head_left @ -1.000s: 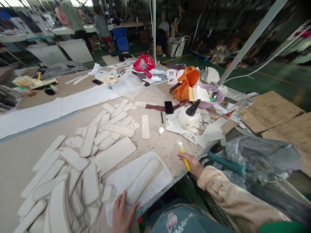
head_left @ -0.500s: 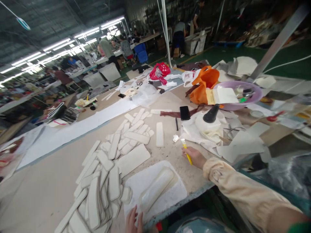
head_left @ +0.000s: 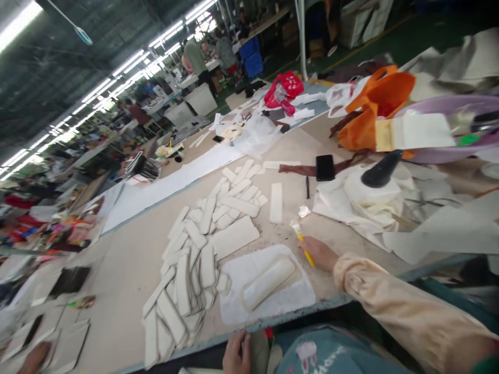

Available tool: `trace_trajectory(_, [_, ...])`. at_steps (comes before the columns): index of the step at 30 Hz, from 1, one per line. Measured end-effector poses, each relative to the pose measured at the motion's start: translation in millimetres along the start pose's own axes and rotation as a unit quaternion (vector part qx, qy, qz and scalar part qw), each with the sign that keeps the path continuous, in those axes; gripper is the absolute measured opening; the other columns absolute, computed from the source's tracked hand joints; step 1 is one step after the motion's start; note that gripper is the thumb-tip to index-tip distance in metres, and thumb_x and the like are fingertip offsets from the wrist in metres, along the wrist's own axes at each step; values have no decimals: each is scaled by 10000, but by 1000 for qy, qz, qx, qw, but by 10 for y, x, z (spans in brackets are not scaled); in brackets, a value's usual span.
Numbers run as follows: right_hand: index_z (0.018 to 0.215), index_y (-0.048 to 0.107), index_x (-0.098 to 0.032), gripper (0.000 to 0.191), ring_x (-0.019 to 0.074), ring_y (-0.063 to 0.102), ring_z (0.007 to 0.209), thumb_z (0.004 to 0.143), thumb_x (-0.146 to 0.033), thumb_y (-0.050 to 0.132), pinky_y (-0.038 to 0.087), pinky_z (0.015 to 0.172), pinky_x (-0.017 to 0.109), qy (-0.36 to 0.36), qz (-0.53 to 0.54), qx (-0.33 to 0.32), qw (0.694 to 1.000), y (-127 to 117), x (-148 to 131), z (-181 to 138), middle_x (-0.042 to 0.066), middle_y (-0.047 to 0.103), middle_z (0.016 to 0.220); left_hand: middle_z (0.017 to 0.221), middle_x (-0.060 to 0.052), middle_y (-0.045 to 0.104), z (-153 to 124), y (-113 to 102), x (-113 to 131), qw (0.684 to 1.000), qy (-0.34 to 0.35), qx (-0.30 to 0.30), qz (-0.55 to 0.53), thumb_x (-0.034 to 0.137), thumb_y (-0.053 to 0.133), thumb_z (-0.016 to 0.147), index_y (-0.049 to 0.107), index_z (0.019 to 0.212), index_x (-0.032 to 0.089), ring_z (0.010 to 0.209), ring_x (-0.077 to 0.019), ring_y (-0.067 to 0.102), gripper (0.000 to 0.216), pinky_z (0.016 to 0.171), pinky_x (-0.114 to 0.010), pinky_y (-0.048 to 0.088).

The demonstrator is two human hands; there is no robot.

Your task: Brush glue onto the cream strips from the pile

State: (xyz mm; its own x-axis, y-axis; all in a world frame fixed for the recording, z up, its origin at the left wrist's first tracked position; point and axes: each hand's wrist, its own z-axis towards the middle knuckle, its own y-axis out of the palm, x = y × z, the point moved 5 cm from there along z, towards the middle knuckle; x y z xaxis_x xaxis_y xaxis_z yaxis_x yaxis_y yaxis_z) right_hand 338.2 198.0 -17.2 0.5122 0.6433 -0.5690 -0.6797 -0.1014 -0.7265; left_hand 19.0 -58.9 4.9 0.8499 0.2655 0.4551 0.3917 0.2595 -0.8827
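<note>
My right hand (head_left: 320,253) rests on the table near its front edge, closed on a small yellow-handled brush (head_left: 302,240) whose pale bristles point away from me. Just left of it a long white padded strip (head_left: 268,281) lies on a white sheet (head_left: 268,301). My left hand (head_left: 236,353) is down below the table's front edge, off the sheet; only its back and part of its fingers show, and they look loosely curled by my lap. A heap of several similar white strips (head_left: 202,244) spreads across the table to the left.
A black phone (head_left: 325,167), a black-handled tool (head_left: 380,171) on crumpled white cloth, an orange bag (head_left: 380,106) and a purple basin (head_left: 460,130) crowd the right side. A long white band (head_left: 167,184) runs across the table behind. People stand at tables far back.
My left hand has come off the padded strip and dropped below the table edge. My view has swung left and up. The right hand keeps the brush in about the same spot.
</note>
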Motion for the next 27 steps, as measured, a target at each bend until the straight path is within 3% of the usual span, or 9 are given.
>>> trace_trajectory(3, [953,591,-194,148,248,600,939,880,-203,462,527,789,413,-8,11,2,1000,-34,54,-266,114,634,978,880,-77,695,534,-96,16,997,66,4,33,378,509,826,677,886,213,853,-220,654,243,762,-354,543])
trace_trajectory(6, [978,581,-184,142,246,602,967,883,-209,478,523,821,404,8,-23,16,1000,-83,62,-500,131,624,1035,937,-93,667,1272,-49,154,988,144,2,63,323,534,828,649,946,194,929,-220,617,209,832,-376,510])
trace_trajectory(10, [1008,571,-180,157,237,607,996,869,-230,517,518,860,380,49,-73,45,995,-194,-23,-763,127,613,1096,1086,-110,601,2182,295,350,964,204,-62,156,260,572,805,595,1072,180,1038,-227,544,279,906,-379,455])
trace_trajectory(13, [1021,571,-193,174,239,615,995,864,-246,519,524,860,370,89,-97,57,990,-287,-141,-946,115,615,1107,1165,-117,552,2605,577,411,954,228,-98,170,223,639,742,556,1132,183,1086,-244,492,401,933,-391,418])
trace_trajectory(18, [1076,545,-218,217,240,631,954,866,-258,508,544,822,369,148,-139,50,978,-350,-372,-1221,120,615,1115,1139,-107,539,2827,823,354,947,241,-129,172,181,631,727,553,1093,172,1072,-242,462,374,931,-386,377])
trace_trajectory(22, [1034,552,-208,198,253,632,959,851,-275,518,549,818,393,171,-150,39,973,-327,-515,-1306,130,616,1126,1133,-116,530,2805,805,313,946,235,-135,178,226,609,757,565,1050,168,1074,-261,437,301,922,-408,347])
trace_trajectory(27, [1037,559,-203,207,262,633,964,843,-260,515,546,820,414,178,-153,52,971,-335,-620,-1177,133,629,1114,1145,-124,531,2735,729,337,947,230,-133,180,238,569,792,590,982,185,1083,-273,437,199,921,-429,320])
